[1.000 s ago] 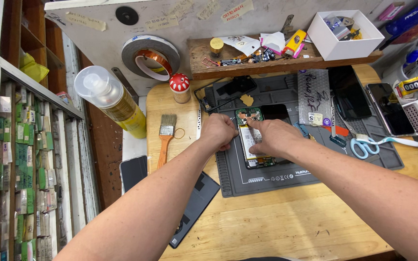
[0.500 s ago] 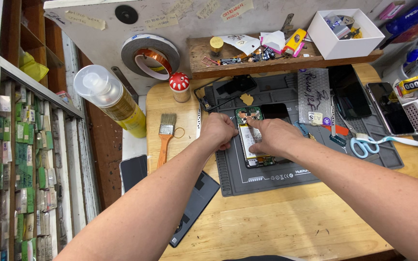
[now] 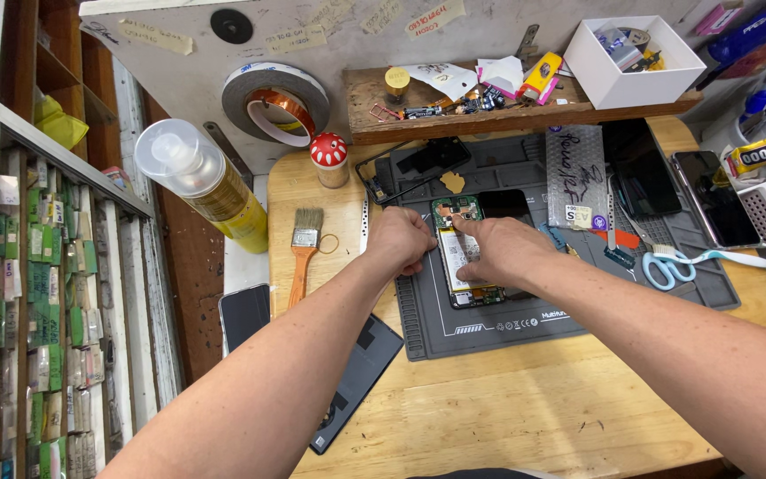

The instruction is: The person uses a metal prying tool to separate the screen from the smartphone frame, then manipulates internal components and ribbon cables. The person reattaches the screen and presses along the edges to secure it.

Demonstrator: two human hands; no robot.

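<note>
- On the grey work mat (image 3: 525, 328) near the middle of the wooden bench (image 3: 507, 408) lies an opened phone (image 3: 461, 257), back cover off, green board and pale battery showing.
- The left hand (image 3: 401, 241) is curled against the phone's left edge, steadying it; whether it pinches anything I cannot tell.
- The right hand (image 3: 500, 251) lies over the phone's right side, a fingertip pressing near the top of the board.
- Risk, as I judge it: hard pressure could crack the board or dent the battery; a slip could shove the phone along the mat.
- Room: the scissors (image 3: 667, 266) and a dark screen panel (image 3: 636, 177) crowd the right; the brush (image 3: 305, 253) and spray bottle (image 3: 201, 182) stand left; the mat's near part lies open.
</note>
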